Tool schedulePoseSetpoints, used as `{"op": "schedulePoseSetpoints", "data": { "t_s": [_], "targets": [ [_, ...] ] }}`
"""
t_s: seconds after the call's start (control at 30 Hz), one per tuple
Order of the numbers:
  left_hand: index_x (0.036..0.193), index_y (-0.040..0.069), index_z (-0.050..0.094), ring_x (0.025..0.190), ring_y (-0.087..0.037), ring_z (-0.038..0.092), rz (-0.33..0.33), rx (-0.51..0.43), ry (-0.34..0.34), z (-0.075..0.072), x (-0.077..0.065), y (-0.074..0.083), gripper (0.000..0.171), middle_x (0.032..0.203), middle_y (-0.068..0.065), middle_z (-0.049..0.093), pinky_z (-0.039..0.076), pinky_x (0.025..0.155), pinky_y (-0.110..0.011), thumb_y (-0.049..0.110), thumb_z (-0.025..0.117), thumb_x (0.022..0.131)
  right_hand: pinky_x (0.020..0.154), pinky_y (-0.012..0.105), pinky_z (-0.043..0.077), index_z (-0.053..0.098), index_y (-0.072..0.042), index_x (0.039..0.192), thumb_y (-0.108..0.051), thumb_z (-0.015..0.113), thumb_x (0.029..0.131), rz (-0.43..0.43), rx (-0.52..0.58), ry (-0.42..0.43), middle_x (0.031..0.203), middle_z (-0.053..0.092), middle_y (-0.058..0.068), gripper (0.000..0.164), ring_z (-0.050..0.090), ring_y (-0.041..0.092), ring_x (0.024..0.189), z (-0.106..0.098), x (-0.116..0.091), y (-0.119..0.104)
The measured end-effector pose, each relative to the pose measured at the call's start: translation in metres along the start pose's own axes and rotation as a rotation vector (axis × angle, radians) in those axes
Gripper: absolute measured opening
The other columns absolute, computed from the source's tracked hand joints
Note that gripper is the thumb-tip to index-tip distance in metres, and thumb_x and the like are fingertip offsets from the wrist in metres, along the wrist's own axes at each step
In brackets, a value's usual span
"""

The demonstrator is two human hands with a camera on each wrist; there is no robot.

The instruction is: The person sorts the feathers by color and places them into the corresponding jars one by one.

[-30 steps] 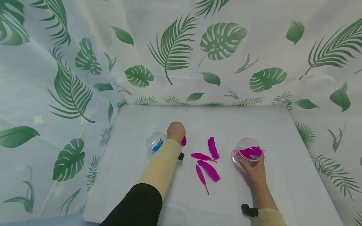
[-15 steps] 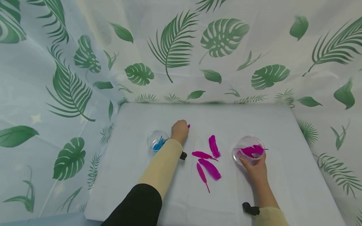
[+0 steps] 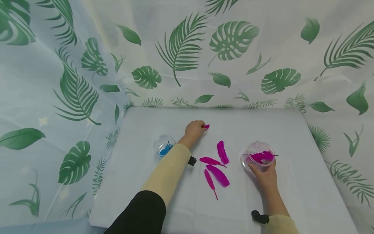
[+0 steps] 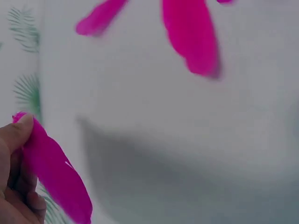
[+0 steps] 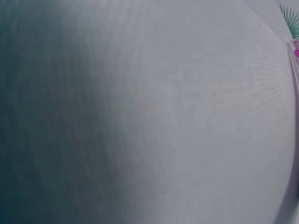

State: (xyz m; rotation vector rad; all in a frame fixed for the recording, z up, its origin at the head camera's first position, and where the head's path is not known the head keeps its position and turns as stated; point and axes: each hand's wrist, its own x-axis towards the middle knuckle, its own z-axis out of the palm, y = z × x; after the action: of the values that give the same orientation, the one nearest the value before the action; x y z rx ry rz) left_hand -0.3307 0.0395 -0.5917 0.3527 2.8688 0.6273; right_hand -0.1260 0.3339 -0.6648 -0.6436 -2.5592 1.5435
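Observation:
My left hand (image 3: 194,132) pinches a magenta feather (image 4: 58,172) between thumb and fingers, over the back of the table. In the left wrist view the feather hangs down from the thumb tip. My right hand (image 3: 266,175) grips a clear plastic cup (image 3: 244,161) at the right; magenta feathers (image 3: 261,157) lie in it, and one quill pokes out past the rim. Several loose magenta feathers (image 3: 217,175) are spread on the table between the hands. The right wrist view shows mostly table, with a sliver of the cup at its right edge.
A second clear cup (image 3: 160,140) holding blue feathers (image 3: 166,149) stands left of the left forearm, partly behind the sleeve. The white table (image 3: 181,211) meets leaf-printed curtains (image 3: 187,48) at the back and sides. Dark wrist cameras (image 3: 259,217) sit on both wrists.
My left hand has moved from beside the blue feathers' cup to the right and farther back, carrying the magenta feather. The right hand still holds its cup in place.

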Motion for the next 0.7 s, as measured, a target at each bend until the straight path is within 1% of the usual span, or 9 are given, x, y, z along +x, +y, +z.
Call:
{"op": "schedulePoseSetpoints", "data": {
  "t_s": [0.1,0.17,0.3,0.43,0.53,0.6,0.7],
  "targets": [
    [0.102,0.023,0.072,0.083,-0.01,0.059,0.077,-0.11,-0.001,-0.008,0.001,0.018,0.017,0.093,0.009,0.069,0.051,0.076,-0.023,0.037,0.066,0.094,0.121,0.061,0.013,-0.002,-0.027,0.159,-0.04,0.081,0.08,0.007,0.002,-0.004,0.165,0.016,0.016,0.116,0.012,0.037,0.153,-0.001,-0.001,0.0],
    [0.102,0.025,0.072,0.079,-0.009,0.056,0.125,-0.193,-0.015,-0.016,0.0,0.034,0.016,0.089,0.011,0.068,0.049,0.069,-0.021,0.038,0.067,0.093,0.121,0.061,0.014,-0.002,-0.026,0.159,-0.039,0.082,0.079,0.002,0.003,0.0,0.164,0.017,0.018,0.116,0.013,0.038,0.153,-0.001,-0.001,0.001],
    [0.099,0.03,0.072,0.078,-0.006,0.054,0.236,-0.265,-0.026,-0.024,-0.005,0.067,0.015,0.085,0.015,0.066,0.045,0.063,-0.018,0.042,0.067,0.093,0.12,0.061,0.015,-0.002,-0.025,0.159,-0.036,0.083,0.078,-0.003,-0.001,0.011,0.164,0.018,0.02,0.118,0.015,0.04,0.152,-0.001,0.0,0.003],
    [0.1,0.031,0.073,0.082,-0.003,0.055,0.364,-0.275,-0.047,-0.027,-0.012,0.102,0.017,0.09,0.019,0.067,0.045,0.068,-0.015,0.045,0.066,0.092,0.12,0.061,0.014,-0.002,-0.025,0.159,-0.036,0.083,0.078,0.008,0.004,0.01,0.164,0.018,0.019,0.119,0.014,0.039,0.152,-0.002,0.0,0.002],
    [0.104,0.032,0.074,0.086,0.001,0.055,0.45,-0.27,-0.071,-0.025,-0.019,0.127,0.02,0.096,0.021,0.068,0.044,0.075,-0.012,0.046,0.066,0.091,0.12,0.061,0.013,-0.003,-0.026,0.159,-0.038,0.084,0.077,0.012,0.009,0.005,0.165,0.017,0.018,0.119,0.013,0.039,0.153,-0.002,0.0,0.0],
    [0.106,0.031,0.074,0.087,0.002,0.055,0.492,-0.268,-0.085,-0.023,-0.024,0.141,0.022,0.099,0.021,0.069,0.044,0.077,-0.01,0.045,0.067,0.091,0.12,0.062,0.013,-0.003,-0.027,0.159,-0.039,0.083,0.078,0.014,0.01,0.001,0.165,0.016,0.016,0.119,0.012,0.038,0.153,-0.002,0.0,-0.001],
    [0.111,0.031,0.074,0.087,0.004,0.054,0.536,-0.255,-0.096,-0.018,-0.033,0.159,0.023,0.102,0.022,0.07,0.042,0.076,-0.008,0.043,0.067,0.092,0.12,0.062,0.013,-0.004,-0.027,0.159,-0.041,0.083,0.078,0.019,0.005,-0.003,0.165,0.015,0.016,0.119,0.012,0.037,0.153,-0.003,0.0,-0.003]
  ]
}}
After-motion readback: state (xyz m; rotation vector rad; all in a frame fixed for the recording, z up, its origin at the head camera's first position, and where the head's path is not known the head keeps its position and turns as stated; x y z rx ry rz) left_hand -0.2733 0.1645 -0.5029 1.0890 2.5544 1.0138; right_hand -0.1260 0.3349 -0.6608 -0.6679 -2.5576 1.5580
